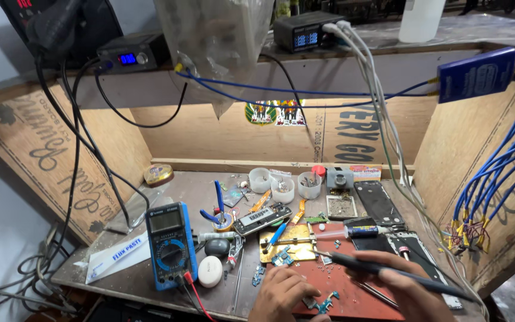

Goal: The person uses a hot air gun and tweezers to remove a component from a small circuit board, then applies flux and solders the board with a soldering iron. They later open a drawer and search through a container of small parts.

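Observation:
My right hand (409,289) grips a dark soldering iron (388,271) like a pen, its tip pointing left toward a gold metal plate (287,243) with small blue parts on it. My left hand (281,292) rests with curled fingers on the red work mat (353,292), pressing down near a small blue circuit piece (326,303). Whether those fingers pinch anything is hidden. A glue syringe (353,231) lies just beyond the iron.
A blue multimeter (170,243) with red and black leads lies at left, next to a white oval case (210,271) and a flux paste tube (117,256). Small plastic cups (282,189), phone boards, blue pliers (217,206) and phone frames (379,203) crowd the bench. Blue wires (496,179) hang at right.

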### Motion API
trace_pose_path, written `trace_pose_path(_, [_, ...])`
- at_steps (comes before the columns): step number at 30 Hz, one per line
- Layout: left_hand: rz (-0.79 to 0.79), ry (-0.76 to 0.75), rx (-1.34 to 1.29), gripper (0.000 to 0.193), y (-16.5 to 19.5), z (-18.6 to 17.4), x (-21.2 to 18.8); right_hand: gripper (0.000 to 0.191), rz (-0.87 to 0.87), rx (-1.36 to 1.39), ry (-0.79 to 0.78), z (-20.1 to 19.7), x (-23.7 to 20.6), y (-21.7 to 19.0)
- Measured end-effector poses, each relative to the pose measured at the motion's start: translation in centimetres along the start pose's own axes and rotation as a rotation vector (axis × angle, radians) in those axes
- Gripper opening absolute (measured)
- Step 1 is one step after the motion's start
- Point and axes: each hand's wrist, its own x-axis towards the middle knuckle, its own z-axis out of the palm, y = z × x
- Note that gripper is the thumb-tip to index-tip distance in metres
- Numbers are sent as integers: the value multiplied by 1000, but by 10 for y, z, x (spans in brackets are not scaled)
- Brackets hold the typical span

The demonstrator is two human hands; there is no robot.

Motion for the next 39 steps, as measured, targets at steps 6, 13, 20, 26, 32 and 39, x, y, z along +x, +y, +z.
trace_pose_path(6, [12,47,-2,35,0,1,4,20,-592,-85,-79,-14,-7,52])
trace_pose_path(13, [-66,31,-24,36,14,-9,8,24,-707,-689,391,22,-20,58])
trace_pose_path(20, [-149,34,-46,33,33,-20,15,21,-585,-495,292,14,-22,51])
trace_pose_path(26, [-205,-11,-48,30,44,-29,19,21,-400,-463,297,13,-26,59])
trace_pose_path(32, [-205,-9,-52,30,48,-33,21,20,-366,-525,292,17,-27,53])
trace_pose_path(39, [-225,21,-71,33,52,-36,26,18,-380,-617,257,29,-27,34])
